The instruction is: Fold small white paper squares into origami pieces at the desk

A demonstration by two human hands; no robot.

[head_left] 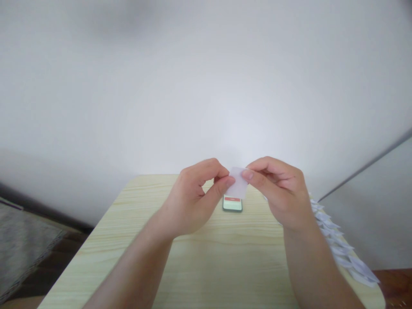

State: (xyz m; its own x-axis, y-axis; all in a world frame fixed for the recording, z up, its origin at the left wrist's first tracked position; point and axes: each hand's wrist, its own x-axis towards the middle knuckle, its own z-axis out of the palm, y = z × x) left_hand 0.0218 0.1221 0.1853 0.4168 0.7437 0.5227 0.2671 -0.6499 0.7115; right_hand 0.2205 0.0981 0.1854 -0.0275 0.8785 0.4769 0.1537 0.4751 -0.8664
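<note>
A small white piece of paper (237, 185) is held up between my two hands, above the table. My left hand (202, 193) pinches its left edge between thumb and index finger. At the paper's upper right, my right hand (280, 186) grips it with thumb and fingertips. Behind and below the paper a phone (232, 207) lies on the table with its screen lit, showing a red bar over pale green. The paper covers the upper part of the phone.
The pale wood-grain table (225, 266) stands against a white wall (193, 86). Along its right edge runs a row of several folded white papers (337, 244), partly hidden by my right arm. A grey rug-like surface (25, 244) shows at lower left.
</note>
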